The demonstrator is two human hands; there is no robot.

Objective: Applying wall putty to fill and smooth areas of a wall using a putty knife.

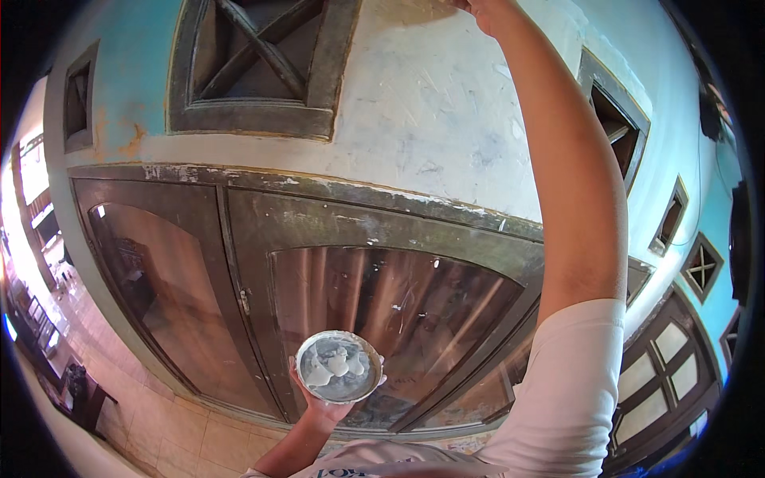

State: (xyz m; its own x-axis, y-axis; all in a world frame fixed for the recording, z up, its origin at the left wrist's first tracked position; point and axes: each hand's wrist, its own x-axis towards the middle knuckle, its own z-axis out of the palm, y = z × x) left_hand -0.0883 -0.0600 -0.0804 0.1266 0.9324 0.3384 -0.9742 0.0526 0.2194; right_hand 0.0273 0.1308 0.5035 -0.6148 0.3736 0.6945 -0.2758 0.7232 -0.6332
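Container (347, 388), one in number and round, is held low in the middle of the view, before the dark wooden doors (247, 215). It is grasped from beneath and at the sides by the fingers of the left hand (328, 408). Inside it, about three lumps of white paste (339, 364) are seen on a grey bottom. The right hand (482, 14) is raised high near the wall (446, 143) and is cut by the upper edge; whether anything is grasped by its fingers cannot be told. The wall is marked by uneven white and greyish patches. In the doors, two large arched panes (343, 295) are set. Above them, one big opening with two crossed bars (259, 44) is framed; farther left, one smaller opening (77, 99) is found, beside turquoise paint (131, 80).
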